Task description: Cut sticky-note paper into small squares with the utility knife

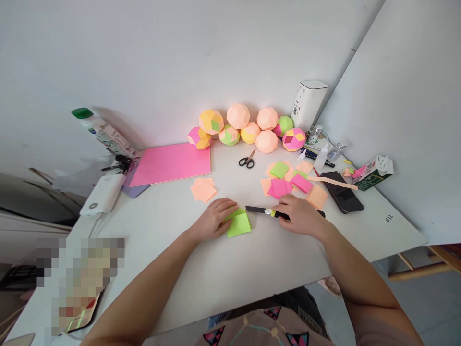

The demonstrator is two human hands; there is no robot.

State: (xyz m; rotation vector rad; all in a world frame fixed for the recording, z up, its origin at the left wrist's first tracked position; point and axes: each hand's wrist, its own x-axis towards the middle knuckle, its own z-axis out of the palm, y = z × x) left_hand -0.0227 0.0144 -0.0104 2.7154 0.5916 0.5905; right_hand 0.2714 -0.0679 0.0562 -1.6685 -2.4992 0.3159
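My left hand (216, 218) is at the left edge of a lime-green paper square (239, 225), its fingers closed on it, and partly covers it. The square lies on the table and has a crease across it. In my right hand (300, 215) is a utility knife (256, 209) with a dark blade and a black and yellow-green handle. Its blade points left, just above the upper right corner of the green paper. Beyond the knife lies a loose pile of pink paper pieces (280, 187), mixed with green and peach ones. Some peach paper pieces (203, 189) lie beyond my left hand.
Several faceted paper balls (238, 116) line the wall. Scissors (247, 160) lie before them. A pink sheet (173, 163), a white power bank (103, 194) and a green-capped bottle (108, 130) stand left. A phone (342, 192), a glue bottle (321, 157) and a carton (374, 173) are right.
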